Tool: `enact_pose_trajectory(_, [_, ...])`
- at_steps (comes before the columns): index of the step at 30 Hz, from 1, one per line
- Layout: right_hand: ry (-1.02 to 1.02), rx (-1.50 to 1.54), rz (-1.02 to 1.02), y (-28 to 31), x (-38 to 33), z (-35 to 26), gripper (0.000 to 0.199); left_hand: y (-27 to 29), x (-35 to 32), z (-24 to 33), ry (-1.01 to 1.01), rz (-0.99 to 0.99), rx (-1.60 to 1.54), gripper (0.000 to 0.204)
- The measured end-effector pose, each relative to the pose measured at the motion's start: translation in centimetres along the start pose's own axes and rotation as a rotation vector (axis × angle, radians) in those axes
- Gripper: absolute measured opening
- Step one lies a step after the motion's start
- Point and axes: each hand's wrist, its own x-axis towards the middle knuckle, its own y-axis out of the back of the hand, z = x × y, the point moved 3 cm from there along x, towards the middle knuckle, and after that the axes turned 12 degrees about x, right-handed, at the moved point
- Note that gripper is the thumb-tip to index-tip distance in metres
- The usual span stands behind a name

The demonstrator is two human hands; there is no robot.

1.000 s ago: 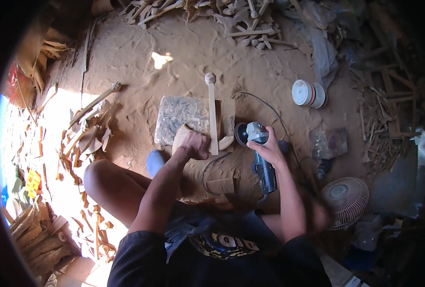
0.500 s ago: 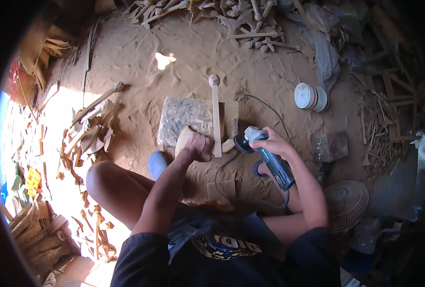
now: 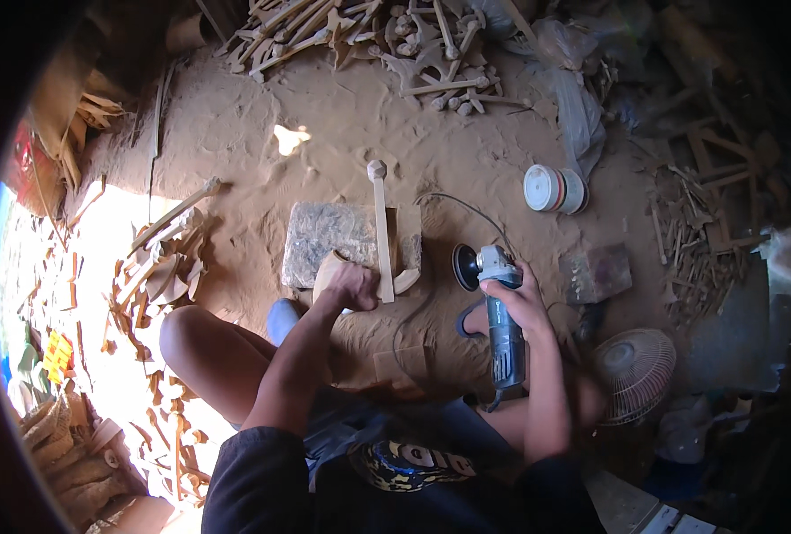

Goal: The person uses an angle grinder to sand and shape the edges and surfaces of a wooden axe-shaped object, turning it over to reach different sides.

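My left hand (image 3: 353, 287) is closed around a pale curved piece (image 3: 327, 270), pressing it to the near edge of a rough stone block (image 3: 311, 238). A similar pale curved end (image 3: 407, 281) shows to the right of the fist; whether it is one piece cannot be seen. Between them a straight pale bar (image 3: 380, 222) with a faceted knob at its far end lies across the block. My right hand (image 3: 522, 298) grips a blue-grey angle grinder (image 3: 505, 334) near its head. Its dark round disc (image 3: 466, 267) faces left, apart from the curved piece.
Bones (image 3: 449, 84) are heaped at the far side, and more pieces (image 3: 160, 267) lie at the left. A white tub (image 3: 545, 189) lies to the right, beyond a second block (image 3: 596, 273). A fan (image 3: 634, 376) stands near my right knee. The grinder's cord (image 3: 467, 206) crosses the sandy ground.
My right hand has swung the grinder more upright, and its disc has moved away from the curved piece. My left hand keeps its hold. The whole view has shifted slightly.
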Motion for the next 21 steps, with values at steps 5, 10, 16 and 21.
enact_pose_trajectory(5, [0.029,0.402,0.107,1.2,-2.3,-0.9,0.062,0.7,-1.7,-1.1,-0.125,0.113,0.042,0.03])
enact_pose_trajectory(10, [0.105,0.506,0.22,4.2,-3.3,0.1,0.036,8.0,-4.0,-2.2,0.081,0.619,0.111,0.027])
enact_pose_trajectory(16, [0.062,0.677,0.281,3.9,-3.7,-0.6,0.04,19.0,-9.2,-4.3,0.269,1.173,0.21,0.029])
enact_pose_trajectory(21, [0.111,0.691,0.276,4.2,-3.9,0.0,0.043,26.0,-13.4,-3.0,0.332,1.388,0.238,0.024])
